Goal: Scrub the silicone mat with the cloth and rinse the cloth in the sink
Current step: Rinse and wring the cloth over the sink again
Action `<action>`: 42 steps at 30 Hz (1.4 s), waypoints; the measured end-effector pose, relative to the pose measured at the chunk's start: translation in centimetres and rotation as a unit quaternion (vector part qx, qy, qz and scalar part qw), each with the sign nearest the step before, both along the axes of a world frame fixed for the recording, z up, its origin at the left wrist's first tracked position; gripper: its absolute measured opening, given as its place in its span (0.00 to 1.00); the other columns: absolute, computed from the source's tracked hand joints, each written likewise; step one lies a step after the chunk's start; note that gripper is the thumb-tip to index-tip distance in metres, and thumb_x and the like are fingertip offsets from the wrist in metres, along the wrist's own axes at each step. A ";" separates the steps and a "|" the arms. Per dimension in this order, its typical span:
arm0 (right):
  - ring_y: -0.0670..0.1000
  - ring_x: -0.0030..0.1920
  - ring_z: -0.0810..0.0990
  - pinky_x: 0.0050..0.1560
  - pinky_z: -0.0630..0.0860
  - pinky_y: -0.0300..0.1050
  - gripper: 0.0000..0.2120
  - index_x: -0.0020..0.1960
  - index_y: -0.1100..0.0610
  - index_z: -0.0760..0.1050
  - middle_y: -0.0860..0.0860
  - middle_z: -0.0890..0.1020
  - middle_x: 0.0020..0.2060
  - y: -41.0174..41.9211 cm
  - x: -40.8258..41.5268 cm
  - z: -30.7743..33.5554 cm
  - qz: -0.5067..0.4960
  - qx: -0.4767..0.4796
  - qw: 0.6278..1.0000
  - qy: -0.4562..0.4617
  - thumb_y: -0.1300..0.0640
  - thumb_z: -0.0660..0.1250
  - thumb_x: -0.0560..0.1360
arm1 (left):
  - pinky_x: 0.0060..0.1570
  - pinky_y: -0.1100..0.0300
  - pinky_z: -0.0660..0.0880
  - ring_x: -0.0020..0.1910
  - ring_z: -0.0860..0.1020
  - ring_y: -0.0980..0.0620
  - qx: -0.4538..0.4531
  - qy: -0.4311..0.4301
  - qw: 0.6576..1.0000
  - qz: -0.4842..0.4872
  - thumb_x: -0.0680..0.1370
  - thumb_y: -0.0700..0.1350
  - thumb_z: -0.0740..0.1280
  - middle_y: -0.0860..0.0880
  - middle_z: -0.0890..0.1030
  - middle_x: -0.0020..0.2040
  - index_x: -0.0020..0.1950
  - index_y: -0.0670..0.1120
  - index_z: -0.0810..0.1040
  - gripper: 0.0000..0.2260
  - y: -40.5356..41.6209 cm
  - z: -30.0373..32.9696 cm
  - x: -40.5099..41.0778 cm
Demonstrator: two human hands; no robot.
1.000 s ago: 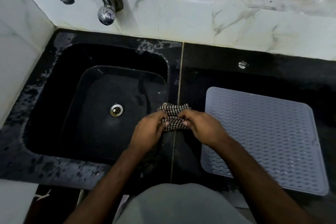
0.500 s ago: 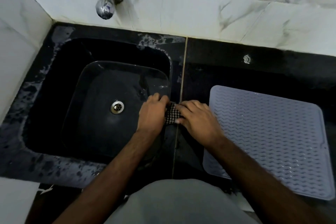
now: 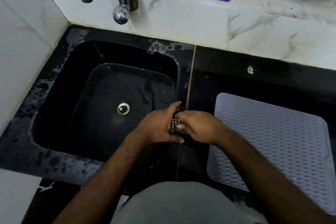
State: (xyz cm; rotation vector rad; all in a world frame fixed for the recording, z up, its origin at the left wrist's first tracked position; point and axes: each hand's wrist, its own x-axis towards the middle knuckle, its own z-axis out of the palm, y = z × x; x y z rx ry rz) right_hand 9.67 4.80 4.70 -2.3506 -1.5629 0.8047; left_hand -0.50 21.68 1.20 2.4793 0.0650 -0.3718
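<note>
At frame centre both hands, left hand (image 3: 160, 125) and right hand (image 3: 197, 126), now squeeze the cloth (image 3: 175, 126) smaller than before; wringing seems nearly finished.

Black stone counter (image 3: 254, 78), wet and speckled around a black sink (image 3: 54, 96) sunk into its left half, with a thin pale seam (image 3: 189, 85) running front to back just right of the basin. Grey silicone mat (image 3: 283, 142) lying flat on the right half, well apart from a small white speck (image 3: 250, 69) near the back wall.
</note>
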 end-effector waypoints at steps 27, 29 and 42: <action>0.56 0.45 0.77 0.42 0.77 0.52 0.16 0.61 0.56 0.73 0.54 0.76 0.47 10.2 -5.1 1.2 0.125 0.168 0.932 -0.297 0.58 0.68 0.73 | 0.55 0.49 0.81 0.55 0.84 0.43 -0.498 0.180 0.819 0.221 0.75 0.37 0.75 0.40 0.85 0.54 0.60 0.40 0.80 0.14 6.7 6.1 -7.4; 0.56 0.43 0.80 0.36 0.75 0.50 0.17 0.60 0.57 0.71 0.53 0.77 0.45 11.2 -4.9 2.0 0.096 0.103 0.940 -0.311 0.59 0.70 0.73 | 0.59 0.47 0.79 0.56 0.83 0.43 -0.396 0.141 0.870 0.259 0.72 0.42 0.79 0.40 0.84 0.55 0.62 0.41 0.76 0.21 7.4 5.9 -7.0; 0.49 0.38 0.81 0.32 0.74 0.44 0.35 0.64 0.57 0.61 0.53 0.81 0.44 12.4 -4.0 1.1 -0.167 -0.132 0.967 0.141 0.55 0.78 0.65 | 0.39 0.51 0.70 0.48 0.82 0.41 0.183 -0.106 0.976 0.041 0.77 0.54 0.67 0.48 0.82 0.52 0.63 0.48 0.67 0.19 7.7 2.6 -5.6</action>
